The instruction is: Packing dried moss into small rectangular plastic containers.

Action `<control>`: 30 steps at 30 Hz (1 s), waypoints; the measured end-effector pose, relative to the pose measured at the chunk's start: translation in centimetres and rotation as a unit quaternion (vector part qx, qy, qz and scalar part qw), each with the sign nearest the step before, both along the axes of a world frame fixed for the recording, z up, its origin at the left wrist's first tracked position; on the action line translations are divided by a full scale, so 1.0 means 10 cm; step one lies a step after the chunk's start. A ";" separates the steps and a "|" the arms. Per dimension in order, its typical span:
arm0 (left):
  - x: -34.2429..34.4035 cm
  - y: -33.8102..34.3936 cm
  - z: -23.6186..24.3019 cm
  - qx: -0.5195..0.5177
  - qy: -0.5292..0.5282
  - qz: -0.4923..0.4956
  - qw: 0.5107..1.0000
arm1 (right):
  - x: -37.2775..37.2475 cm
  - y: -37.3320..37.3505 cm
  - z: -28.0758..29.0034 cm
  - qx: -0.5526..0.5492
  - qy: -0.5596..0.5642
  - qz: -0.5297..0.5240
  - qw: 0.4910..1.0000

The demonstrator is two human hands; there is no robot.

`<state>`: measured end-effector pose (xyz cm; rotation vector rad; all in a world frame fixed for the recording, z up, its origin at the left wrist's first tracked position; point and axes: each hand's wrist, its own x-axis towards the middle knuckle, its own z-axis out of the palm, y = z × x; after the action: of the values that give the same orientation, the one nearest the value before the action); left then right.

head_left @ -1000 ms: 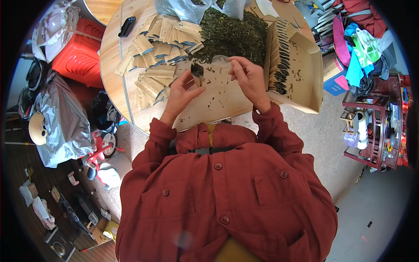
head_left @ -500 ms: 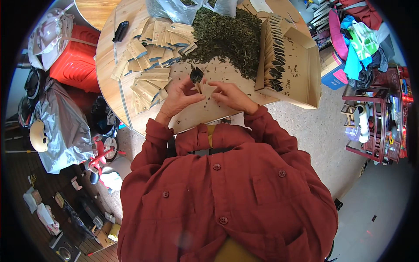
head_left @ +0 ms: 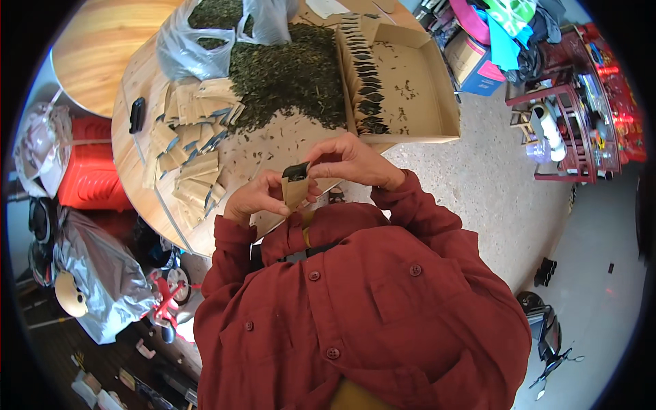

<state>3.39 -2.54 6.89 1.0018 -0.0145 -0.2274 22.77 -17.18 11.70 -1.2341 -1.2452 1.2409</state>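
Just in front of my body, a small brown paper packet [head_left: 294,194] stands upright with its mouth open at the top, dark inside. My left hand [head_left: 261,197] is closed around its lower part, thumb across the front. The thumb and fingers of my right hand [head_left: 352,162] pinch the right edge of its mouth. Beyond my hands, a heap of dried green-brown leaves [head_left: 290,75] covers the middle of the table. Flat paper packets [head_left: 198,102] lie in a loose pile to the left of the heap.
An open cardboard box [head_left: 427,89] at the table's right holds a row of filled packets [head_left: 367,82] along its left side. A translucent plastic bag [head_left: 195,51] with leaves sits at the back. A black stapler-like object [head_left: 137,115] lies at the left of the wooden table [head_left: 137,160].
My view has turned right, so the table sits farther left. The packet is nearer my body, and my right hand has come over to its rim.
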 end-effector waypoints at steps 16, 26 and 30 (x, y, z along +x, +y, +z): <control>0.42 -0.22 -0.10 -0.053 0.017 -0.026 0.998 | 0.64 -0.64 0.80 0.048 0.016 -0.181 0.982; 0.45 -0.38 -0.74 0.223 0.120 0.404 0.879 | 2.27 -0.25 0.69 0.126 -0.228 -0.297 0.919; 0.36 -0.48 -1.01 0.359 0.085 0.441 0.818 | 2.69 0.09 0.21 0.082 -0.231 -0.310 0.919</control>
<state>6.98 -7.36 -3.22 1.6270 0.7417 0.5871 49.64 -16.23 13.76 -1.6795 -1.1115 0.3842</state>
